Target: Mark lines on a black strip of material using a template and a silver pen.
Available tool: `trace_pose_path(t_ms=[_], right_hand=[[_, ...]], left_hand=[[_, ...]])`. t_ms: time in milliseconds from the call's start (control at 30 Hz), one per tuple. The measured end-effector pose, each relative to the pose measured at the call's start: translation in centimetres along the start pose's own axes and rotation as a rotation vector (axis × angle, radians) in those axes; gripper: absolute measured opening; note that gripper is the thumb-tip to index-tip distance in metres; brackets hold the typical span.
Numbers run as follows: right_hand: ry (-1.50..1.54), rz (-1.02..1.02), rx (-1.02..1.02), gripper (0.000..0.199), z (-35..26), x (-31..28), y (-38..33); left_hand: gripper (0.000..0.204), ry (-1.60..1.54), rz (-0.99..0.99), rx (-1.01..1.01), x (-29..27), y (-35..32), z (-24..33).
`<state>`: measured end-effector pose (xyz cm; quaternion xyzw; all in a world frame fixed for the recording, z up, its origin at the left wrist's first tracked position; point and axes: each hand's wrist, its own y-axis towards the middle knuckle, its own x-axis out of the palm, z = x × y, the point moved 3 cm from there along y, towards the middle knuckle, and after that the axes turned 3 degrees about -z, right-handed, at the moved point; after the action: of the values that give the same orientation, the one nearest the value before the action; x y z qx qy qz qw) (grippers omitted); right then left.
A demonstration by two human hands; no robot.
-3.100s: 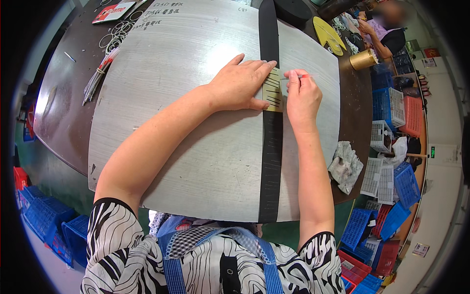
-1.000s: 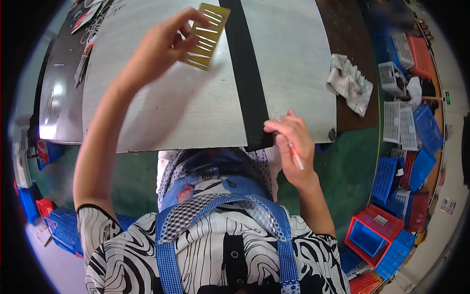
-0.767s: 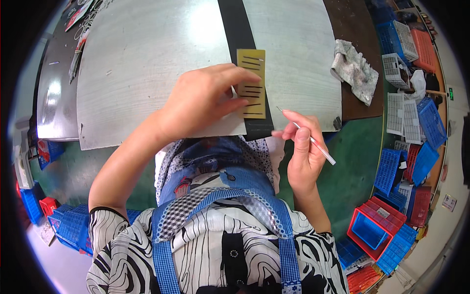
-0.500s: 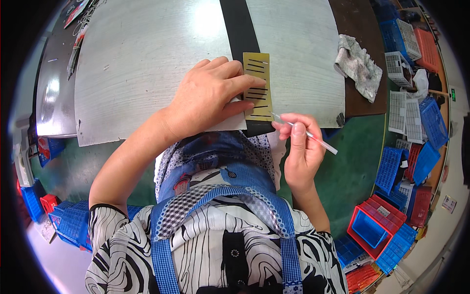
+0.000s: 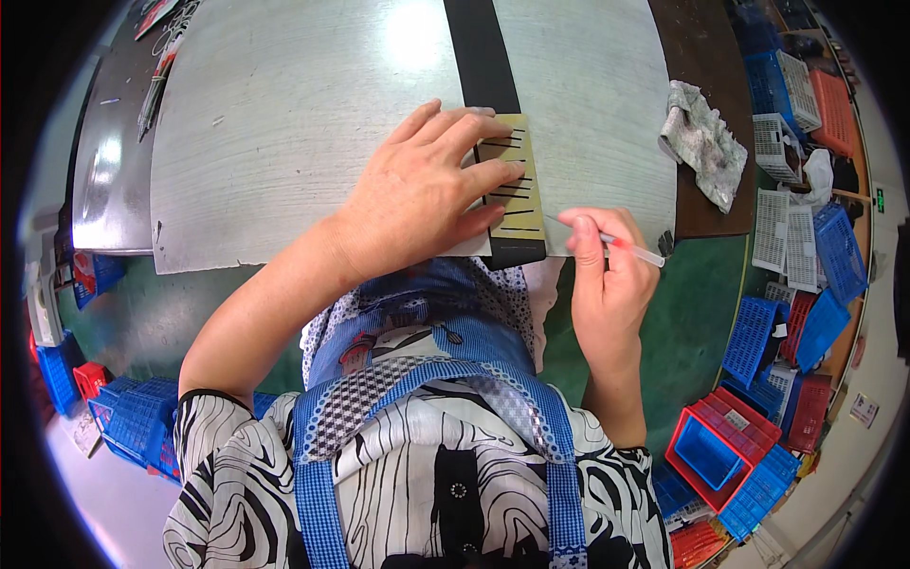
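Observation:
My left hand [image 5: 417, 180] lies with fingers spread over a yellowish slotted template [image 5: 533, 180], pressing its left part. Some of the template's left side is hidden under those fingers. Beneath it runs a long black strip [image 5: 483, 47], whose near end pokes out at the table's front edge. To the right, my right hand [image 5: 611, 275] pinches a slim translucent pen with a red section [image 5: 640, 252]. The pen's tip points left toward the template and is apart from it; its fine end is hard to make out.
A pale wood-grain board [image 5: 284, 142] covers the dark table. On the right lies a crumpled, stained grey cloth [image 5: 703, 142]. A bundle of pens [image 5: 156, 90] rests at the far left. Blue, red and white plastic crates [image 5: 725, 446] stand on the floor at right, others at left.
My right hand has drawn the pen rightward, off the template's near end. My left fingers have spread farther up the template. The whole view has shifted slightly.

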<state>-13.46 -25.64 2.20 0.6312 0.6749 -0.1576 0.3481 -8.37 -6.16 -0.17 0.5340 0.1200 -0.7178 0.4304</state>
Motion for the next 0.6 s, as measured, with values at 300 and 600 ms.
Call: trace_pose_path(t_ms=[300,600], right_hand=[[-0.101,0.039,-0.017,0.012,0.2,0.4,1.2],[-0.085,0.022,-0.013,0.01,0.1,1.0,2.1]], left_hand=[[0.061,-0.036,-0.049,-0.101,0.4,-0.6,0.3],[0.077,0.002,-0.007,-0.133,0.1,-0.8,0.4]])
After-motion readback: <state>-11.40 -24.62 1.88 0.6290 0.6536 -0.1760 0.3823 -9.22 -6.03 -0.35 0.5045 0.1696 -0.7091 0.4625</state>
